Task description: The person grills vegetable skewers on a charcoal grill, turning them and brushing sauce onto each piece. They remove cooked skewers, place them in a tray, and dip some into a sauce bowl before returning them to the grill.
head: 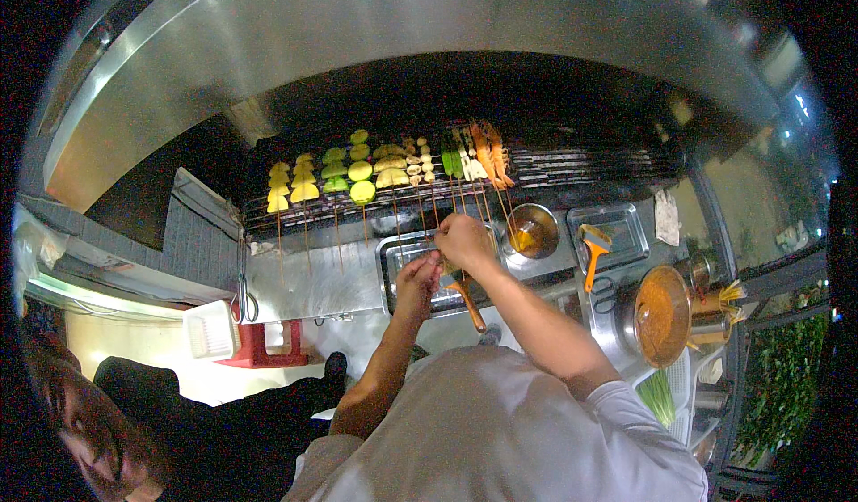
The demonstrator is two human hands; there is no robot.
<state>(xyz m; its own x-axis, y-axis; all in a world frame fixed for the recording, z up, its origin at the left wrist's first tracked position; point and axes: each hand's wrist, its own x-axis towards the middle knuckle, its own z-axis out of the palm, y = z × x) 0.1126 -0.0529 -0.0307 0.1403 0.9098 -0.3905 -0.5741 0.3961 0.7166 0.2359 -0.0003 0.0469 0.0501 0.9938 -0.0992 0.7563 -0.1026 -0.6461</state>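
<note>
Skewered food lies across a long grill (pixel 583 159): sliced yellow pieces (pixel 305 183), round green-yellow slices (pixel 362 180), mushrooms (pixel 422 157), green peppers (pixel 451 162) and shrimp (pixel 493 153). The wooden sticks point towards me over the metal counter. My right hand (pixel 462 239) has its fingers bent close together at the stick ends below the mushrooms and peppers. Just left of it and nearer my body is my left hand (pixel 420 275), thumb and fingers pinched together. Both are above a metal tray (pixel 389 281) that holds a wooden-handled brush (pixel 469 306). Whether either hand grips a stick is unclear.
A bowl of brownish liquid (pixel 531 230) stands right of my hands. Beyond it are a second tray (pixel 633 234) with an orange-handled brush (pixel 593 264), scissors (pixel 603 294) and a large bowl of orange-red seasoning (pixel 660 317). More scissors (pixel 247 304) hang at left. A person in dark clothes (pixel 221 428) is at lower left.
</note>
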